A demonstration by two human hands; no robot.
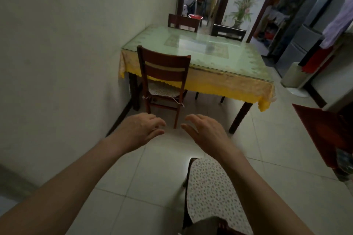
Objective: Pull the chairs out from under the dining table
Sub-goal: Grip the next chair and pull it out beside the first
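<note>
Head view: near chair upright, backrest facing camera, seat under dining table; left hand, right hand empty, fingers spread.

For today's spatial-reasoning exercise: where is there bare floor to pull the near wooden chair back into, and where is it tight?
Free: pale tiled floor between the dark wooden chair and the floral-cushioned seat, below both open hands. Tight: the chair's left side by the white wall, and its seat tucked under the yellow-clothed table.

No readable text or labels
</note>
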